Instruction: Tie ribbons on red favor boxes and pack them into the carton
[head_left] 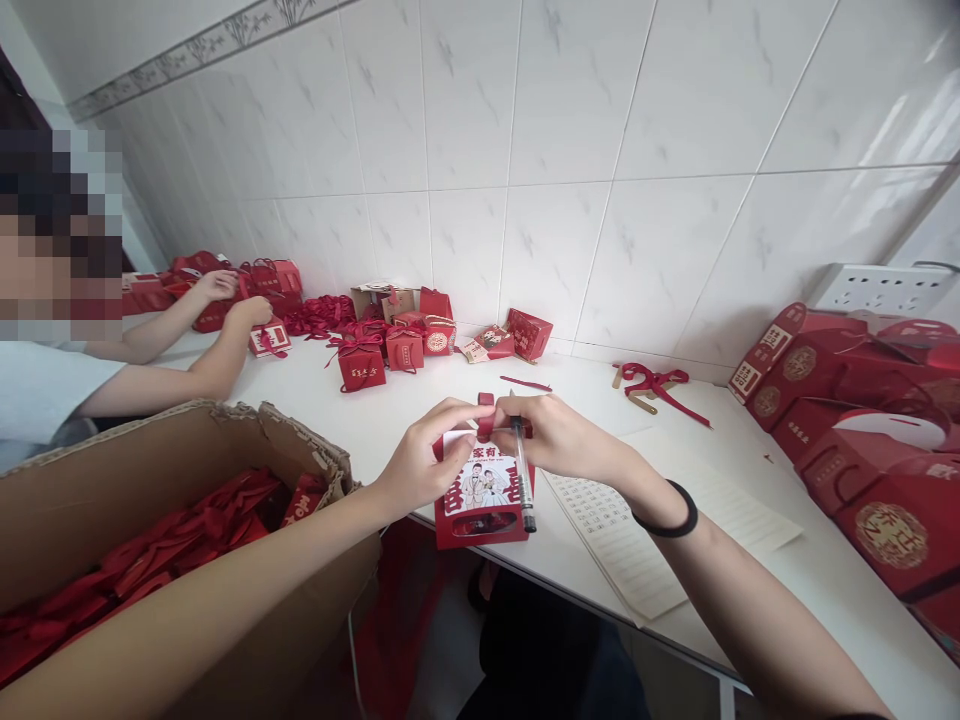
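Note:
A red gift box [480, 530] with a cartoon couple and Chinese characters stands at the table's front edge. My left hand [435, 455] is closed at its top, thumb and forefinger pinching a red ribbon [486, 410] that rises in a loop. From the other side my right hand [555, 435] meets it with fingers curled. A clear pen with a black cap [523, 490] is held in the right hand and hangs down in front of the box. The right fingertips are partly hidden, so whether they also grip the ribbon is unclear.
A cardboard box [330, 460] of red ribbons stands at left. Small red boxes [361, 365] line the wall; a ribbon bow [652, 380] lies right of them. Written sheets [622, 540] lie under my right arm. Larger red boxes [862, 480] fill the right. Another person's hands [251, 312] work at left.

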